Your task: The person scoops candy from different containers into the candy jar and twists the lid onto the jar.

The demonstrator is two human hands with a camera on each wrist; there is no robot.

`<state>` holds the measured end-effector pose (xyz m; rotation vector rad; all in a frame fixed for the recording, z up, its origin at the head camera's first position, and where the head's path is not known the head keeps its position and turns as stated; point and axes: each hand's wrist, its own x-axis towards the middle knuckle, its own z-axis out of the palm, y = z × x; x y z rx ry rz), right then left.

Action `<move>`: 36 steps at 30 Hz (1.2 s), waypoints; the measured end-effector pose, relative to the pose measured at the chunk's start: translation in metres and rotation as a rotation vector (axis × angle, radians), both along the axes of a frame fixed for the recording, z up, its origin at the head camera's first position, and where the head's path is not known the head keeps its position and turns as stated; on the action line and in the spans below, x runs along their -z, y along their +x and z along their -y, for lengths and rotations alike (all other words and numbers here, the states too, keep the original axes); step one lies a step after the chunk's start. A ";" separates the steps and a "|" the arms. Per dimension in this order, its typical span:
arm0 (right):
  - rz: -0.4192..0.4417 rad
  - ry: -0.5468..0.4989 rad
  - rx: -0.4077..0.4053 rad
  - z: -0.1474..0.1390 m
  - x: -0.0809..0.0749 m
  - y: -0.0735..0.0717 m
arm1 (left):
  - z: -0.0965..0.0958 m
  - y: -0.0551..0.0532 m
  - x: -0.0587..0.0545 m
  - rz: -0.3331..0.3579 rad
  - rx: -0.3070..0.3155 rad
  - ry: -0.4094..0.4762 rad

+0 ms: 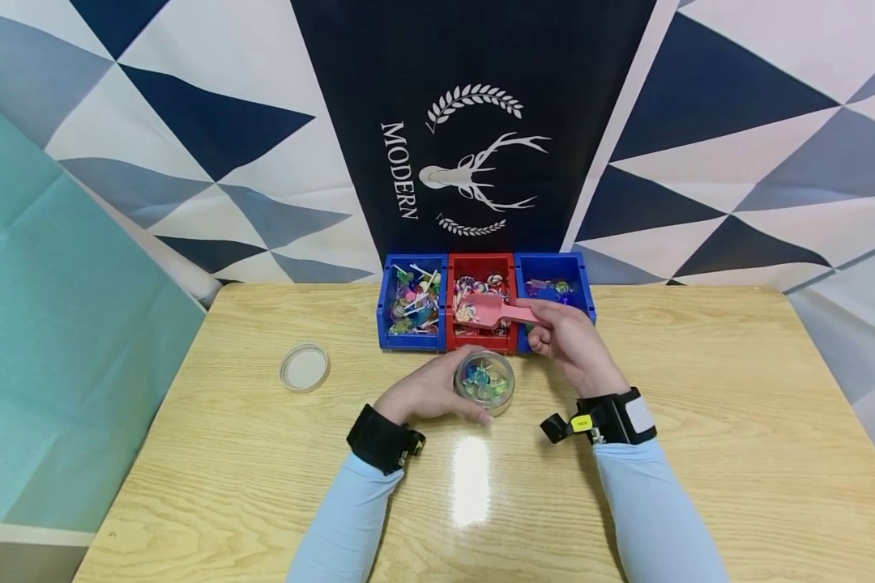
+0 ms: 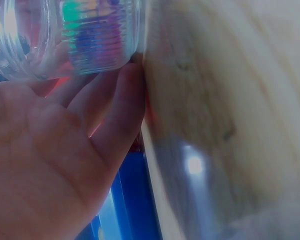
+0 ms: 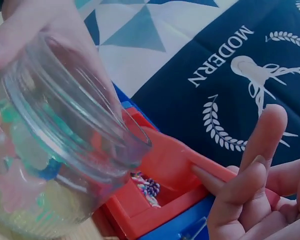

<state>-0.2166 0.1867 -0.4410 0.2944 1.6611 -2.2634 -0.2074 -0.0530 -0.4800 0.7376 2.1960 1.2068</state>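
My left hand [image 1: 432, 389] holds a clear round jar [image 1: 490, 397] on the table, thumb on the near side and fingers behind. Colourful translucent candies [image 1: 484, 382] lie inside it; its mouth is uncovered. My right hand [image 1: 572, 344] grips the handle of a pink scoop [image 1: 487, 311] held over the red bin [image 1: 479, 343]. Wrapped swirl lollipops [image 1: 494, 282] fill that bin. One swirl piece shows at the scoop's tip; whether it lies in the scoop or below, I cannot tell. In the right wrist view the scoop [image 3: 172, 157] is partly behind the jar [image 3: 65, 145].
Left of the red bin stands a blue bin [image 1: 411, 343] of stick lollipops. Another blue bin [image 1: 582, 283], with a few candies, adjoins it on the right, partly under my right hand. A round lid [image 1: 305, 368] lies on the wooden table [image 1: 262, 453]. Behind the bins rises a patterned backdrop [image 1: 350, 162].
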 end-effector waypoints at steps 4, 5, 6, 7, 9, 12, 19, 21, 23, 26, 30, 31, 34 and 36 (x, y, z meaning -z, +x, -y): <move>0.006 -0.057 0.023 -0.002 0.000 -0.001 | 0.000 0.000 0.001 0.003 -0.002 -0.001; 0.004 -0.063 0.027 -0.002 0.000 -0.001 | 0.000 0.000 0.002 0.003 -0.004 -0.003; 0.001 -0.071 0.032 -0.003 0.000 -0.001 | 0.000 0.000 0.002 0.004 -0.005 -0.003; 0.001 -0.079 0.040 -0.004 0.000 0.000 | 0.000 0.000 0.002 0.004 -0.006 -0.006; -0.001 -0.106 0.061 -0.006 0.000 0.000 | 0.000 0.000 0.002 0.005 -0.010 -0.014; -0.022 -0.165 0.086 -0.010 -0.001 0.001 | 0.000 0.000 0.002 0.009 -0.015 -0.022; -0.135 -0.244 0.099 -0.018 -0.006 0.003 | 0.000 0.000 0.002 -0.007 -0.006 -0.019; -0.163 -0.230 0.107 -0.018 -0.008 0.004 | 0.000 0.000 0.002 -0.008 -0.008 -0.019; -0.183 -0.180 0.119 -0.018 -0.010 0.005 | 0.000 0.000 0.002 -0.009 -0.009 -0.019; -0.211 -0.037 0.124 -0.017 -0.013 0.006 | 0.000 0.000 0.001 -0.009 -0.010 -0.021; -0.277 0.146 0.124 -0.014 -0.016 0.008 | 0.000 0.000 0.000 0.001 -0.012 -0.025; -0.295 0.170 0.125 -0.014 -0.016 0.009 | 0.000 0.000 0.000 0.005 -0.013 -0.024; -0.348 0.217 0.120 -0.013 -0.017 0.010 | 0.000 0.000 0.000 0.020 -0.011 -0.009; -0.373 0.246 0.106 -0.012 -0.017 0.012 | 0.000 0.000 0.000 0.026 -0.008 0.003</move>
